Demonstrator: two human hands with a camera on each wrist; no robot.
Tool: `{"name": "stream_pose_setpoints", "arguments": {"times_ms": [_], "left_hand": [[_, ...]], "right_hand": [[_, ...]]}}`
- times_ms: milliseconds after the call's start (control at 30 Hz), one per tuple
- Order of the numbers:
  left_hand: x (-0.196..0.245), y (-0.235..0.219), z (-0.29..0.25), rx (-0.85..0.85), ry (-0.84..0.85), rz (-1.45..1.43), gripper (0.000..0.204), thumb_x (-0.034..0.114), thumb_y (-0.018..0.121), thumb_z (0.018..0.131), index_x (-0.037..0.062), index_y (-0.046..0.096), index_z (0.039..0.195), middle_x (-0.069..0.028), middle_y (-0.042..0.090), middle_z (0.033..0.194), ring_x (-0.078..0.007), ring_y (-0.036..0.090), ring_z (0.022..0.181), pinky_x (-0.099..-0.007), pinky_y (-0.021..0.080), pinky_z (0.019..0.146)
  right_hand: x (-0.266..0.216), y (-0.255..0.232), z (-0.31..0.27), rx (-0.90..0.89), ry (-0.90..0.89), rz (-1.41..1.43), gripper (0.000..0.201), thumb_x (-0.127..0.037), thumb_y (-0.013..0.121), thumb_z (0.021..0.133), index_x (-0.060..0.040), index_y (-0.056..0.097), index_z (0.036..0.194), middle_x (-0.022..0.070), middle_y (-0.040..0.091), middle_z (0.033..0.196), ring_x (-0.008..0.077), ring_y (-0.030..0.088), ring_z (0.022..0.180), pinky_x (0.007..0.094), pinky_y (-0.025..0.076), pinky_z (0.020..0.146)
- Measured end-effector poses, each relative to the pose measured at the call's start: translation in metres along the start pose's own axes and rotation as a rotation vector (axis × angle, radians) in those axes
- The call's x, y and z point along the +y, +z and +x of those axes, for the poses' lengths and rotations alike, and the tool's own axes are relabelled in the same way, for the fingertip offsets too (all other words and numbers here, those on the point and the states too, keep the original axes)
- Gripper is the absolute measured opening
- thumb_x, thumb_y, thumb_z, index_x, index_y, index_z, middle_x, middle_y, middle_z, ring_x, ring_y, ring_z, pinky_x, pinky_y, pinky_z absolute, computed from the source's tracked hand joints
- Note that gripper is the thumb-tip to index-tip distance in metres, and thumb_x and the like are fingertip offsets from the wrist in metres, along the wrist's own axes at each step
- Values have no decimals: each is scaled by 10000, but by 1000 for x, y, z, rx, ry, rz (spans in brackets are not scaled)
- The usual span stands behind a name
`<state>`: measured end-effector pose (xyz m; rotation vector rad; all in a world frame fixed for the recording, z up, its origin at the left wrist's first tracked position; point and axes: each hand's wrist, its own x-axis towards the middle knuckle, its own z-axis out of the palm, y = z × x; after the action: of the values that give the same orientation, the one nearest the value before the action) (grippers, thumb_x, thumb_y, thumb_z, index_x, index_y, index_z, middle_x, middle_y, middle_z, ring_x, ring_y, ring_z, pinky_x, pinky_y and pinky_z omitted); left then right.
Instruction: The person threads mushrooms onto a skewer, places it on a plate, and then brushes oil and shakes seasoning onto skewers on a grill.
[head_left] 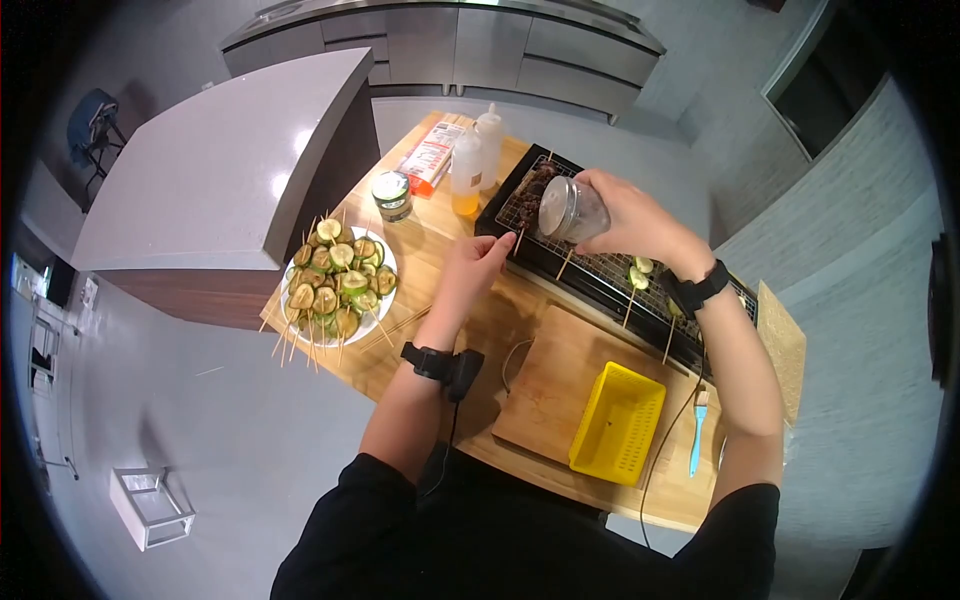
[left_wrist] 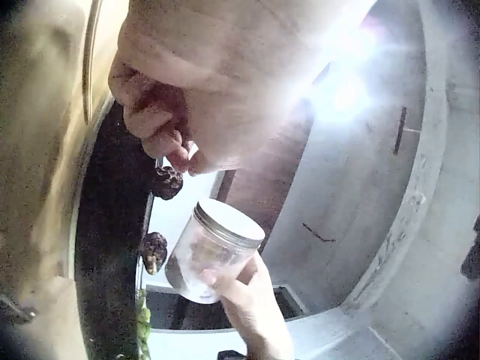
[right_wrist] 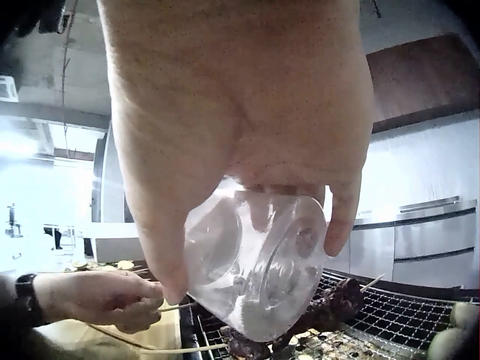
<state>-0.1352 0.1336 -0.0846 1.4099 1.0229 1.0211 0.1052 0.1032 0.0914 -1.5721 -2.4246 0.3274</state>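
My right hand (head_left: pixel 640 225) grips a clear jar (head_left: pixel 590 214) with a metal-rimmed lid, tilted over the black grill (head_left: pixel 605 266). In the right wrist view, the jar's rounded base (right_wrist: pixel 259 300) shows between thumb and fingers, with a little pale stuff inside. Beside the grill's near edge, my left hand (head_left: pixel 472 270) pinches the end of a wooden skewer (right_wrist: pixel 176 307). Dark browned pieces (right_wrist: pixel 337 304) lie on the wire rack close under the jar. Further right on the grill are skewered green slices (head_left: pixel 638 277).
A white plate (head_left: pixel 388 252) piled with sliced-vegetable skewers (head_left: pixel 335 280) stands at left. Behind are a small lidded jar (head_left: pixel 391 196), squeeze bottles (head_left: pixel 466 178) and a packet (head_left: pixel 433 152). Nearer me lie a cutting board (head_left: pixel 545 385), yellow basket (head_left: pixel 655 392) and blue-handled brush (head_left: pixel 697 440).
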Motion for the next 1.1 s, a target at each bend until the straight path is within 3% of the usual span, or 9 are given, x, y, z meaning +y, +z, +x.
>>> {"name": "stream_pose_setpoints", "arguments": {"times_ms": [67, 267, 633, 767, 1100], "left_hand": [[-3, 4, -1, 0, 12, 70, 516, 446, 658, 1009, 51, 655, 678, 39, 514, 552, -54, 457, 505, -251, 344, 496], [3, 9, -2, -128, -75, -136, 479, 442, 658, 1015, 52, 687, 739, 53, 516, 558, -38, 479, 509, -227, 357, 483], [-1, 15, -2, -127, -46, -269, 401, 367, 698, 1003, 59, 654, 750, 58, 532, 605, -28, 461, 532, -215, 331, 484], [4, 16, -5, -111, -46, -253, 400, 369, 708, 995, 57, 653, 751, 57, 543, 618, -26, 464, 544, -217, 334, 491], [3, 17, -2, -92, -34, -204, 412, 373, 710, 996, 46, 648, 754, 37, 583, 639, -36, 498, 560, -222, 382, 511]], "right_hand": [[-3, 0, 1, -9, -7, -12, 791, -249, 899, 676, -27, 523, 1335, 207, 627, 1290, 390, 581, 1246, 421, 466, 1061], [0, -2, 9, 42, 22, -60, 784, -262, 893, 681, -18, 530, 1332, 215, 623, 1296, 392, 573, 1263, 427, 464, 1067], [23, -10, 28, 23, 65, -166, 745, -262, 876, 696, -25, 536, 1315, 234, 635, 1278, 403, 571, 1266, 459, 481, 1058], [51, -2, 42, 118, 51, -250, 765, -286, 877, 690, -28, 535, 1325, 225, 636, 1284, 404, 579, 1249, 459, 490, 1046], [38, -11, 45, 102, 121, -289, 808, -328, 896, 704, -24, 527, 1356, 213, 624, 1334, 394, 581, 1255, 453, 486, 1050]]}}
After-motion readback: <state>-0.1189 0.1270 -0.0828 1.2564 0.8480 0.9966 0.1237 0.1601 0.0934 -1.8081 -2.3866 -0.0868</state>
